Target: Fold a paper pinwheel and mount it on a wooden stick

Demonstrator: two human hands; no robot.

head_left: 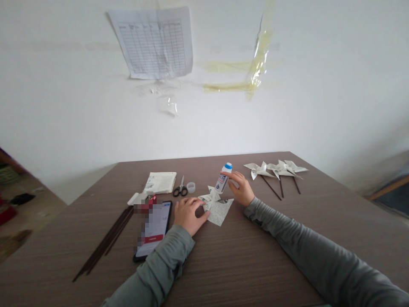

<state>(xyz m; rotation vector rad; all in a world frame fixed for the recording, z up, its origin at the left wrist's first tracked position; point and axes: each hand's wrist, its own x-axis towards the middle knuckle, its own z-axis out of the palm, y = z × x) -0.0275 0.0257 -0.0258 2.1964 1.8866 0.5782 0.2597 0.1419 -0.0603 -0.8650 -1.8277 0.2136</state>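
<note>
A piece of newsprint folded into a pinwheel shape (220, 212) lies on the table in front of me. My left hand (189, 215) has its thumb and fingertips at the left edge of this paper, thumb and index finger curved around a small gap. My right hand (242, 187) has its fingers on a small white bottle with a blue top (221, 181), which looks like glue. The bottle leans slightly to the right, its lower end at the paper's far edge. Whether it touches the paper, I cannot tell.
Finished paper pinwheels on dark sticks (279, 169) lie at the back right. Left of me are a phone (155, 230), dark sticks (105, 238), a red packet (147, 204), a stack of newsprint (160, 182), black-handled scissors (180, 190) and a tape roll (191, 187). A wall (204, 132) stands behind.
</note>
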